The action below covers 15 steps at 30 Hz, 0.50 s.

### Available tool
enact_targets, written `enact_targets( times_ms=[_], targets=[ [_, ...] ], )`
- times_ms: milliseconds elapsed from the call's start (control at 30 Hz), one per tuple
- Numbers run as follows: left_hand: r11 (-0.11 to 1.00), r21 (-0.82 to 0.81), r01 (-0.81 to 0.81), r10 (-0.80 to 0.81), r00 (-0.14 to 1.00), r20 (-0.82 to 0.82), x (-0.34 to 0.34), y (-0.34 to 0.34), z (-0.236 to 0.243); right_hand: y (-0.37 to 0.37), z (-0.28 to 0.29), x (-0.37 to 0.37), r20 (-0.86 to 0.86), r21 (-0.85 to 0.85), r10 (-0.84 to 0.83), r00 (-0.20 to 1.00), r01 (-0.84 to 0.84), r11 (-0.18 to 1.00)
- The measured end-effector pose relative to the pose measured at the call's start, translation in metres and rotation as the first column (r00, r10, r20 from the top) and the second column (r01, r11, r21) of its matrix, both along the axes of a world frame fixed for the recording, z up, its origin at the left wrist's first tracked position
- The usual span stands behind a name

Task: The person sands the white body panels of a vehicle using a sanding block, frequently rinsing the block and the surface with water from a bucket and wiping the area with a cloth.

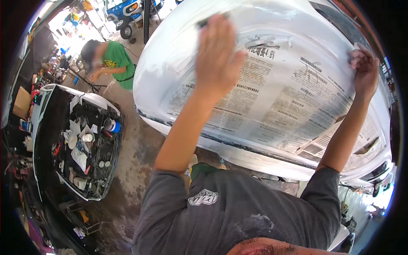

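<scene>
A white vehicle body (165, 55) fills the upper middle and right, with printed newspaper sheets (293, 93) covering its window area. My left hand (219, 53) lies over the white surface beyond the paper, its fingers stretched forward and blurred. Under its fingertips shows the edge of a dark flat pad (204, 23), mostly hidden by the hand. Far to the right, my right hand (366, 70) is raised by the body's far edge, with its fingers curled. Something pale and crumpled seems to be at those fingers, too unclear to name.
At left, a black-lined panel (112, 170) bears cups, papers, tools and a blue-banded can (111, 125). Behind it stands a person in a green shirt (114, 59). A blue wheeled vehicle (125, 12) is at the back. Stained concrete floor (136, 170) lies between.
</scene>
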<state>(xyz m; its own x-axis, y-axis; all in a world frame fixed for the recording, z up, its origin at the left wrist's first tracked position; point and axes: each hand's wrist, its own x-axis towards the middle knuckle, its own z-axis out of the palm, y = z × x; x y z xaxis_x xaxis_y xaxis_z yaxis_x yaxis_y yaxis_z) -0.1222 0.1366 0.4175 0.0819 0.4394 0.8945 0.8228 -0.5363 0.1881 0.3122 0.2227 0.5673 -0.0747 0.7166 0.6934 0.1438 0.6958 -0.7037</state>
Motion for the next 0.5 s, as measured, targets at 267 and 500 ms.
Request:
enact_targets(
  times_ms=[267, 500],
  targets=[
    [0.997, 0.008, -0.073, 0.071, 0.985, 0.160, -0.005, -0.022, -0.039, 0.006, 0.003, -0.004, -0.006, 0.009, 0.020, 1.000, -0.020, 1.000],
    [0.998, -0.067, -0.020, 0.024, 0.998, 0.063, -0.029, -0.031, -0.049, 0.016, 0.000, 0.028, 0.048, 0.021, 0.095, 0.994, -0.096, 0.995]
  ],
)
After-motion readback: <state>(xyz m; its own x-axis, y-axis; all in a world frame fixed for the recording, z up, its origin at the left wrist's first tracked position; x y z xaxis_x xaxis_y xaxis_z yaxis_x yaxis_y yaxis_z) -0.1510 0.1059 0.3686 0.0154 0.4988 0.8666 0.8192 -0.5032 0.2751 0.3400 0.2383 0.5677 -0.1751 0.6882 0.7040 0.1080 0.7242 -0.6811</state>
